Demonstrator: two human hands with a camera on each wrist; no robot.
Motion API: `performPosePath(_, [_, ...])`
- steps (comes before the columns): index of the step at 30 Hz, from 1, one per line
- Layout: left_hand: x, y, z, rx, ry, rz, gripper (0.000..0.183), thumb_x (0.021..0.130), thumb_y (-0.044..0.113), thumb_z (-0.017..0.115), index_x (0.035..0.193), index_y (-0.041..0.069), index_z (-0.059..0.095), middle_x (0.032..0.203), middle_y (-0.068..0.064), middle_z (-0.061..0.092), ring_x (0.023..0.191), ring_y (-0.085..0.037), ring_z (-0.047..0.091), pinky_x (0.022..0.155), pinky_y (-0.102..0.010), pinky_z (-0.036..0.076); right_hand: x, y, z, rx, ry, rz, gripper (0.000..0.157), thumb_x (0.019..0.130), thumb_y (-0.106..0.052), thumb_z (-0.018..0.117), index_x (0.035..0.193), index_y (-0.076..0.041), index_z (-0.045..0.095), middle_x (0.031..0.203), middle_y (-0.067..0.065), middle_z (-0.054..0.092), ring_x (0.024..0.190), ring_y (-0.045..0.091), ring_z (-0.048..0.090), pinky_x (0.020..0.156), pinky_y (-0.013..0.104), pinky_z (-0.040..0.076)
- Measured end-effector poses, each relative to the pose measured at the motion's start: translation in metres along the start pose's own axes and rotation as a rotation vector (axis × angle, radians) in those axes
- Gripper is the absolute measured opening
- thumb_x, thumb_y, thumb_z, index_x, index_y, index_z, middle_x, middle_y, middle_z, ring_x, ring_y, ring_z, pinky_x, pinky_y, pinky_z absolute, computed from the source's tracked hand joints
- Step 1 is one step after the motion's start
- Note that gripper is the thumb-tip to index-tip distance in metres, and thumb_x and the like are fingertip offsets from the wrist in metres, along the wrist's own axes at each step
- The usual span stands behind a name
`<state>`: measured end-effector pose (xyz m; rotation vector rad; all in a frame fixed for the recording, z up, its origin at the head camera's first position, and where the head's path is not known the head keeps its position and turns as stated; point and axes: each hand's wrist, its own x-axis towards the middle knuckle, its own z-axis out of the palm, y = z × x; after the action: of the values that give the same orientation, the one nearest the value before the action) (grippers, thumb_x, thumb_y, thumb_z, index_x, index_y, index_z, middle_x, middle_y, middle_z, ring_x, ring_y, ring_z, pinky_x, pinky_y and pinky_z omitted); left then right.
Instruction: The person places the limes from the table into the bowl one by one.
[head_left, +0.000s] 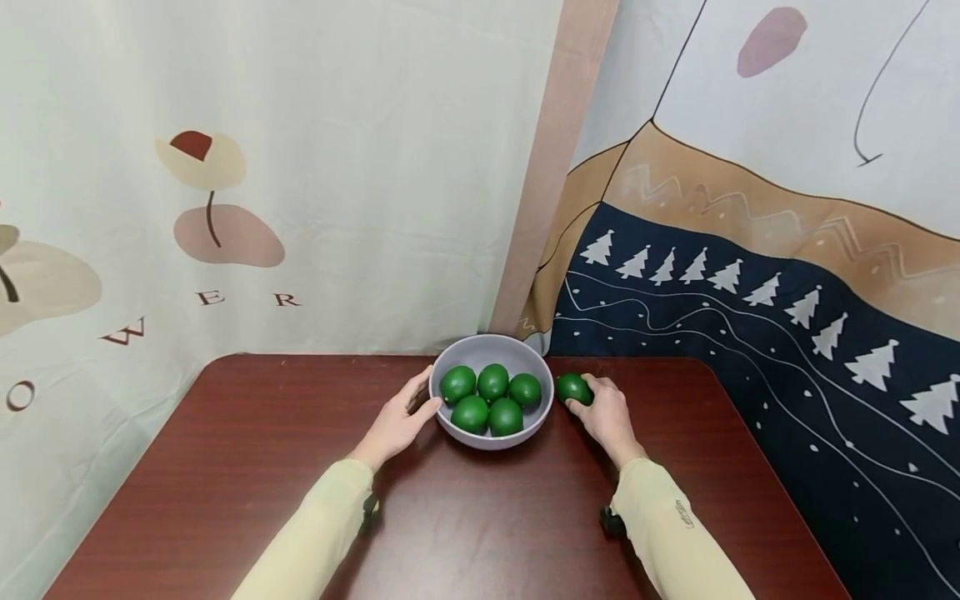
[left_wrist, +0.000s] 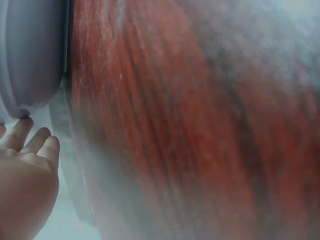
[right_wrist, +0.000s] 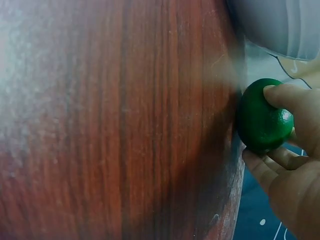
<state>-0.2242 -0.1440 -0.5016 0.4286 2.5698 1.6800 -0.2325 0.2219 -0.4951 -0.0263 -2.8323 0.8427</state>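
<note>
A grey bowl (head_left: 491, 439) stands near the table's far edge, holding several green limes (head_left: 492, 382). My left hand (head_left: 397, 423) rests against the bowl's left side, thumb by the rim and fingers fairly straight along the outer wall. In the left wrist view, fingertips (left_wrist: 24, 120) touch the underside of the bowl's wall (left_wrist: 35, 50). Just right of the bowl, my right hand (head_left: 606, 414) grips another lime (head_left: 572, 389) between thumb and fingers. The right wrist view shows this lime (right_wrist: 262, 117) close up, the thumb on one side and fingers on the other.
The dark red wooden table (head_left: 465, 533) ends just behind the bowl. A pale printed curtain (head_left: 360, 208) hangs behind it, and a navy cloth with white trees (head_left: 675, 325) hangs at the right. Black bands (head_left: 612, 522) show at both sleeves.
</note>
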Motion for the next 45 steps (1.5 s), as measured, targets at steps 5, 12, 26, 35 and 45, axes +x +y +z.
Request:
performPosePath(5, [0.000,-0.001,0.000,-0.014,0.010,0.013,0.064,0.104,0.026,0.064,0.161,0.014,0.037,0.158,-0.017,0.046,0.147,-0.033,0.043,0.121,-0.050,0.033,-0.003,-0.001,-0.001,0.016,-0.017,0.000,0.054,0.088,-0.019,0.081,0.135,0.001,0.064,0.129,0.029,0.061,0.112,0.047,0.060,0.097,0.058,0.052])
performPosePath(12, [0.000,-0.001,0.002,-0.009,0.007,0.003,0.065,0.105,0.026,0.063,0.162,0.016,0.035,0.159,-0.016,0.046,0.147,-0.032,0.043,0.121,-0.048,0.033,-0.006,0.000,-0.003,0.051,-0.034,0.014,0.054,0.088,-0.020,0.081,0.135,0.001,0.064,0.126,0.028,0.063,0.110,0.048,0.060,0.096,0.058,0.051])
performPosePath(26, [-0.001,-0.001,0.002,-0.026,0.001,0.001,0.065,0.104,0.025,0.064,0.162,0.013,0.036,0.158,-0.017,0.046,0.146,-0.032,0.044,0.120,-0.049,0.034,-0.008,0.004,-0.003,0.096,-0.002,0.026,0.051,0.089,-0.021,0.081,0.133,0.000,0.066,0.122,0.027,0.065,0.103,0.045,0.063,0.093,0.056,0.054])
performPosePath(35, [0.000,0.000,0.002,-0.008,0.000,0.002,0.065,0.104,0.026,0.064,0.162,0.015,0.035,0.158,-0.016,0.047,0.147,-0.031,0.044,0.120,-0.048,0.035,-0.002,-0.004,-0.011,0.119,0.039,0.016,0.051,0.089,-0.022,0.081,0.132,-0.001,0.066,0.123,0.028,0.066,0.105,0.044,0.064,0.093,0.056,0.054])
performPosePath(45, [0.001,0.000,0.001,0.003,0.000,0.017,0.065,0.105,0.026,0.063,0.163,0.016,0.034,0.159,-0.015,0.046,0.147,-0.031,0.043,0.120,-0.049,0.034,0.004,-0.010,-0.017,0.139,0.091,-0.018,0.048,0.088,-0.023,0.082,0.129,-0.001,0.068,0.121,0.027,0.067,0.105,0.044,0.064,0.093,0.055,0.053])
